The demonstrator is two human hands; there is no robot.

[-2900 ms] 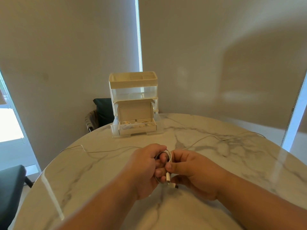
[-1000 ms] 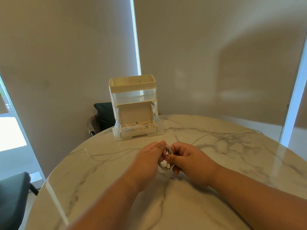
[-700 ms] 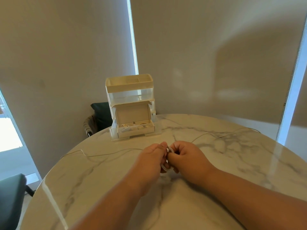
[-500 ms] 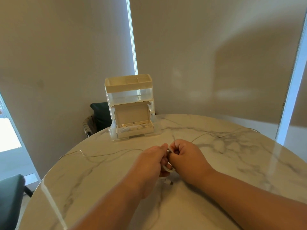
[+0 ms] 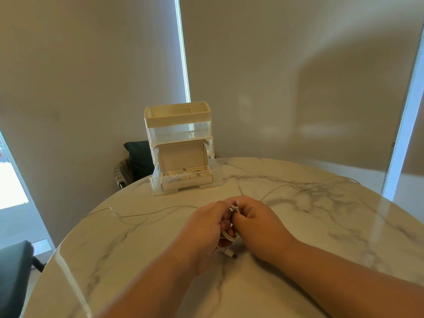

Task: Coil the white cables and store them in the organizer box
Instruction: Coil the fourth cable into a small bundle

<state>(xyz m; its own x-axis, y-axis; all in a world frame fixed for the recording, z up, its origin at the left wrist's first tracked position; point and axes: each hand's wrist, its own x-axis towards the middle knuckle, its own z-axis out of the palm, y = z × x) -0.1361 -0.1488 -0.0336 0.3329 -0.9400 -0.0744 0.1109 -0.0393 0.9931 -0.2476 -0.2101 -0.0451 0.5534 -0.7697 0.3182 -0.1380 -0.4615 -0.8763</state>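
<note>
Gripping a coiled white cable (image 5: pixel 232 237) in both hands over a marble table (image 5: pixel 321 226)

The left hand (image 5: pixel 205 226) and the right hand (image 5: pixel 258 228) meet knuckle to knuckle near the middle of the round table, each with its fingers curled round the small coil of thin, smooth cord. Only short arcs of the loops show between the fingers; the rest is hidden inside the fists. A short tail drops below the coil and ends in a white plug (image 5: pixel 230 254) with a metal tip, which is either on the table or just above it.

The tabletop is glossy and pale with grey veins. Two more thin white cords lie loose on it, the left cord (image 5: pixel 146 213) and the right cord (image 5: pixel 286 185). The hands hide whether either one joins the coil.

At the far edge stands the organizer box (image 5: pixel 179 134), which is tiered, with an opaque cream tray divided on top and clear plastic walls beneath. At its base sits a small cardboard box (image 5: pixel 182 157) with its lid raised. The pale items inside it are too small to make out. A dark chair (image 5: pixel 137 157) behind the table is partly hidden.
</note>
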